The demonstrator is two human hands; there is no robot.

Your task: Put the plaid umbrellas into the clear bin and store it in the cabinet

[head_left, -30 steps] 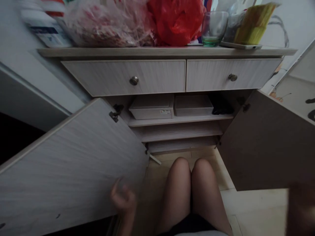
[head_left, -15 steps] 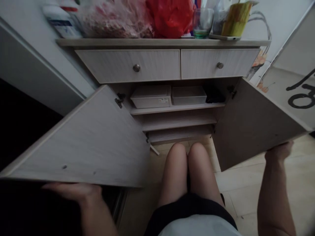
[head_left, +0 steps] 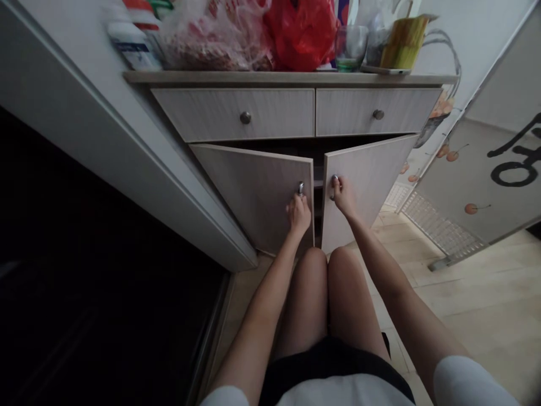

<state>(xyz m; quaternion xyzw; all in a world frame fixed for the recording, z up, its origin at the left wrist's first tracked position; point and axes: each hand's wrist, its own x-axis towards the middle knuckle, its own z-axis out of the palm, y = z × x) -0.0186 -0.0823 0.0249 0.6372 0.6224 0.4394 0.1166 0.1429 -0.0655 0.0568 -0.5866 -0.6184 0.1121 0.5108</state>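
I crouch in front of a pale wood cabinet [head_left: 291, 78]. Its two lower doors stand nearly closed, with a narrow dark gap between them. My left hand [head_left: 298, 213] is closed round the metal knob of the left door [head_left: 253, 192]. My right hand [head_left: 341, 194] grips the knob of the right door [head_left: 367, 180]. Both arms reach forward over my knees [head_left: 329, 270]. The shelves inside are hidden behind the doors.
Two shut drawers [head_left: 240, 113] with round knobs sit above the doors. On top lie a red plastic bag [head_left: 302, 31], a clear bag [head_left: 215, 36], a glass [head_left: 350, 48] and a yellow packet [head_left: 403, 42]. A white door frame [head_left: 127, 169] stands at left, a printed panel [head_left: 486, 175] at right.
Both doors have swung from wide open to almost closed. My hands moved from the outer door edges to the knobs at the centre. The boxes on the shelf are now hidden.
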